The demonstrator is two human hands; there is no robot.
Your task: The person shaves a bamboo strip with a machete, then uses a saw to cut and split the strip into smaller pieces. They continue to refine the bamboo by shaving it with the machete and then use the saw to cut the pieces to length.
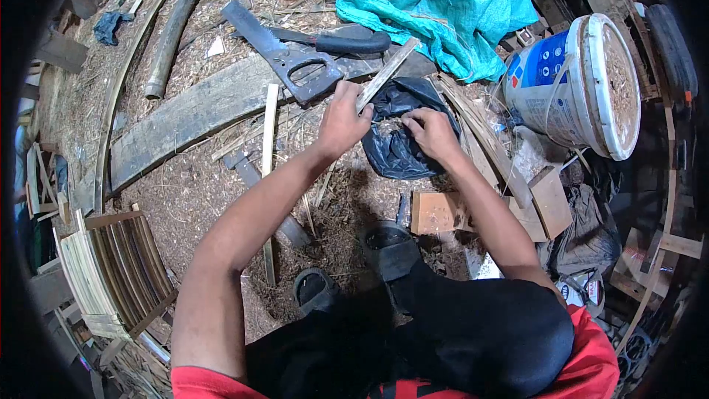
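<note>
My left hand (343,123) is closed around the lower end of a flat wooden strip (390,72), which slants up and away to the right. Just right of it, my right hand (433,134) reaches into the mouth of a black plastic bag (399,157). Its thumb and fingers are drawn together; whatever they pinch is too small or hidden to make out. Close beyond my left hand lies a handsaw (284,59) with a dark handle. A second tool with a black curved grip (353,43) rests behind the saw.
A long weathered plank (192,114) crosses the littered ground. At right, a white and blue bucket (543,92) lies tilted near a teal sack (465,11). A slatted wooden piece (122,273) stands at lower left. A wooden block (437,212) sits by my feet.
</note>
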